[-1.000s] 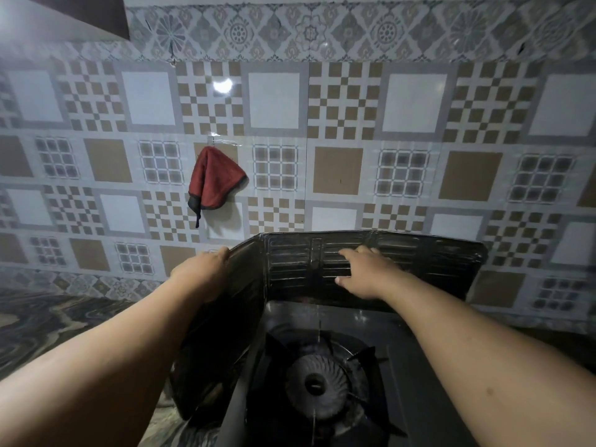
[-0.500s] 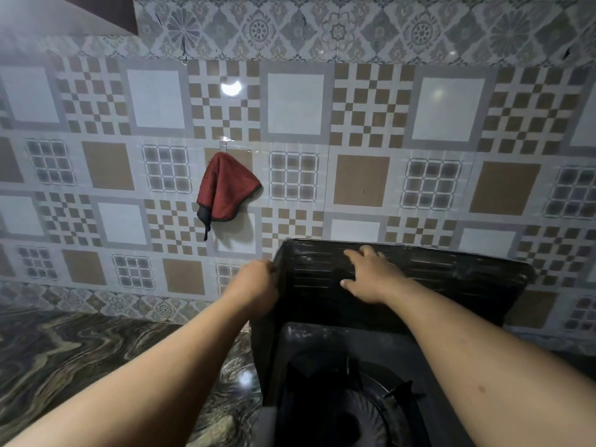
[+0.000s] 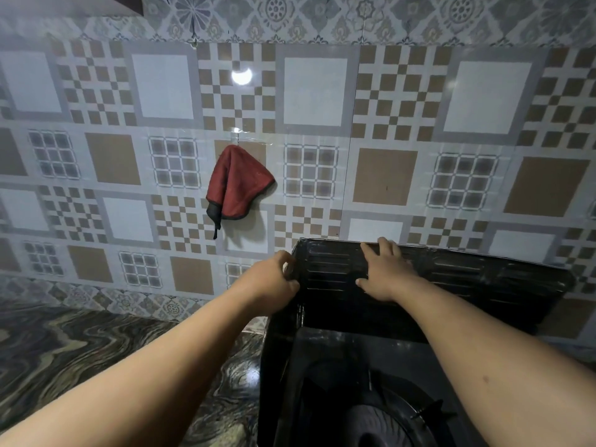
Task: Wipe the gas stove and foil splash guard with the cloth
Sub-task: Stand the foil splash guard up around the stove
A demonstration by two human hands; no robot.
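Splash guard (image 3: 451, 285): dark sheet metal, ribbed, dull sheen, grimy-looking. Stove (image 3: 338, 356) top: black, smooth, faintly glossy. Cloth (image 3: 237, 185): red fabric, soft, matt, dark trim. Wall tiles (image 3: 316, 91): glazed ceramic, glossy, lamp glare. Surface (image 3: 80, 350): polished marbled stone, reflective.

We record a tiled wall (image 3: 322, 124) filling most of the view. Its tiles carry square patterns in white, grey and light brown: plain white squares with grey borders, brown checker blocks, solid brown squares and grid panels. Along the top runs a border band (image 3: 322, 17) of grey floral diamond tiles; a similar band (image 3: 106, 301) runs along the foot of the wall. A bright round light reflection (image 3: 242, 75) shows on the glazed surface. Below left, the desk (image 3: 80, 366) has a glossy marbled surface in dark swirls. A dark fixture corner (image 3: 129, 1) enters at upper left.
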